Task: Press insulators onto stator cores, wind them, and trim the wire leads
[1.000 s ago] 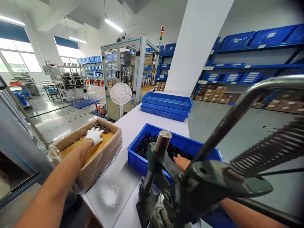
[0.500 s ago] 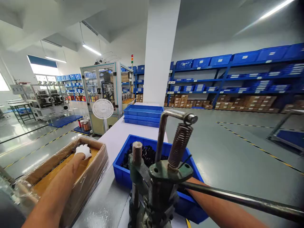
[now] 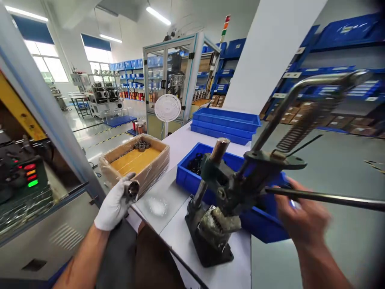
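Gripping a small dark metal cylinder (image 3: 132,189), the gloved left hand (image 3: 116,204) hovers off the near edge of the white surface (image 3: 180,224), just short of the cardboard box (image 3: 136,160). The bare right hand (image 3: 300,216) is blurred; it seems closed on something small, just under the long lever (image 3: 331,197) of the hand press (image 3: 219,200). Behind the press sits a blue bin (image 3: 189,180) of dark parts.

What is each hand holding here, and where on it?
The gloved left hand grips a small dark metal ring-shaped part around its side. The bare right hand is blurred below the press lever; any hold cannot be told.
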`<state>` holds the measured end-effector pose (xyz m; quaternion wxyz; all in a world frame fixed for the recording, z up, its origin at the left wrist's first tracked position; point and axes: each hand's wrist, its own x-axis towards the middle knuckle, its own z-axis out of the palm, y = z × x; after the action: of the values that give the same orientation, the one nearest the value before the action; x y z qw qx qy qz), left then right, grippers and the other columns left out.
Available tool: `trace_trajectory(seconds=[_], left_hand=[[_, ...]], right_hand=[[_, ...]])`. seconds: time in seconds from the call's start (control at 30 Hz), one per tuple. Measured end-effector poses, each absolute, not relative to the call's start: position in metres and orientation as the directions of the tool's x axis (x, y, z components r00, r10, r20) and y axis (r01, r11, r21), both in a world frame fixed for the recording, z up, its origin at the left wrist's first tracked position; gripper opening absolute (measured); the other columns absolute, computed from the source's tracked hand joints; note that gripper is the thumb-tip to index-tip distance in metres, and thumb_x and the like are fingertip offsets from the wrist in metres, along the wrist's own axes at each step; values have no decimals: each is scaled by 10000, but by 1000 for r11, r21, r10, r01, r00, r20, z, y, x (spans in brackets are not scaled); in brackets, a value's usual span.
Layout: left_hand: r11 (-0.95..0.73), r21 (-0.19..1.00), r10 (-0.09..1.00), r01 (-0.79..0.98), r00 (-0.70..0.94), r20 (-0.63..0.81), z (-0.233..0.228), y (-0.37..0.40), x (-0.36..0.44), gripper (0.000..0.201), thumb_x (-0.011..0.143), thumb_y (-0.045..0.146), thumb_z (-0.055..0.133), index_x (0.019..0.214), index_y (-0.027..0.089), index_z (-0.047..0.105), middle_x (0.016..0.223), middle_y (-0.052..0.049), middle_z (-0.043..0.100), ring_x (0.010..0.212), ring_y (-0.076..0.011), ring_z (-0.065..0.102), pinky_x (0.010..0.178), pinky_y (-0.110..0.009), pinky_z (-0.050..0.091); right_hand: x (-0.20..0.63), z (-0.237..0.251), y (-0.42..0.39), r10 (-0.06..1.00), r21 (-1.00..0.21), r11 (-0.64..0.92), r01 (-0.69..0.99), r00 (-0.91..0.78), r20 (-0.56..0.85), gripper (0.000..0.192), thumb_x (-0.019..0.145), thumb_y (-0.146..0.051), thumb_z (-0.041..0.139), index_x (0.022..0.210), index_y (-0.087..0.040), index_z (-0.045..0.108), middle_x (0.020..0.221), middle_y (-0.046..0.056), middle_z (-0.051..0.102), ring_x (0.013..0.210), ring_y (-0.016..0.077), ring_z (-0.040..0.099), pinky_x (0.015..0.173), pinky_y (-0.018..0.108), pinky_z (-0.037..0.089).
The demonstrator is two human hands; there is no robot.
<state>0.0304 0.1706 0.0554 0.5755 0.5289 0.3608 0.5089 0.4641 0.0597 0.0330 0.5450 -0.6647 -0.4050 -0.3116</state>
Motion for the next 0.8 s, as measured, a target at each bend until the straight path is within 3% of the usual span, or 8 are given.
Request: trace_trajectory(seconds=[0.07, 0.1, 0.2, 0.27, 0.37, 0.5, 0.63, 0.8], left_hand=[[156, 845, 962, -512, 274, -12, 37, 135, 22, 617, 816, 654, 618, 1248, 213, 612, 1073, -75, 649, 655, -92, 503, 559, -214, 414], [232, 786, 947, -573, 316, -49, 32, 121, 22, 612, 803, 646, 642, 1230, 209, 631, 1080, -86, 652, 652, -88, 494, 555, -210, 406], [310, 741, 897, -596, 441, -21, 27, 93, 32, 654, 753, 649, 693, 1243, 218, 644, 1082, -96, 657, 661, -96, 503, 555, -217, 413], [265, 785, 872, -560, 487, 53, 27, 79, 36, 733, 722, 671, 706, 1314, 252, 603, 1113, -85, 654, 695, -113, 538, 582, -233, 449], [89, 888, 876, -451, 459, 145, 22, 59, 29, 802, 650, 648, 780, 1349, 311, 579, 1279, -66, 627, 1016, -209, 620, 846, -298, 526], [-88, 970, 922, -226, 351, 165, 18, 35, 8, 850, 626, 487, 869, 1388, 330, 528, 1455, -41, 532, 1368, -280, 457, 1138, -353, 380], [-79, 987, 954, -139, 277, 116, 24, 21, -2, 837, 646, 458, 865, 1385, 298, 505, 1414, -59, 567, 1315, -272, 518, 1110, -346, 415], [-16, 992, 943, -126, 328, 56, 27, 21, 2, 984, 492, 507, 924, 1351, 244, 521, 1148, -58, 686, 1000, -234, 654, 914, -317, 530]], right_hand=[[431, 16, 31, -15, -430, 108, 897, 434, 901, 342, 824, -469, 719, 998, -175, 735, 762, 153, 646, 687, 237, 652, 659, 413, 504], [407, 10, 19, -44, -433, 282, 856, 462, 886, 334, 809, -362, 749, 1092, -189, 711, 847, 152, 667, 722, 235, 668, 665, 397, 521], [316, 9, 3, 380, -477, 683, 554, 288, 879, 408, 761, -166, 773, 1130, -206, 605, 1061, 127, 673, 982, 282, 683, 796, 449, 584], [258, 17, 10, 471, -469, 793, 388, 98, 877, 367, 814, -190, 745, 1121, -193, 544, 1125, 138, 666, 1061, 268, 659, 896, 489, 567], [200, 27, 25, 446, -430, 870, 240, -17, 895, 381, 886, -298, 695, 1195, -189, 502, 1154, 145, 667, 1163, 268, 618, 966, 500, 541], [178, 28, 26, 431, -362, 888, 283, -238, 870, 548, 935, -253, 594, 1429, -154, 378, 1284, 179, 607, 1327, 289, 499, 1032, 514, 498], [184, 31, 23, 404, -302, 906, 296, -396, 825, 545, 911, -155, 590, 1424, -116, 408, 1310, 201, 565, 1318, 302, 485, 1028, 515, 496], [192, 34, 18, 427, -290, 880, 377, -357, 831, 474, 879, -201, 679, 1318, -133, 513, 1066, 135, 591, 1016, 224, 577, 854, 406, 553]])
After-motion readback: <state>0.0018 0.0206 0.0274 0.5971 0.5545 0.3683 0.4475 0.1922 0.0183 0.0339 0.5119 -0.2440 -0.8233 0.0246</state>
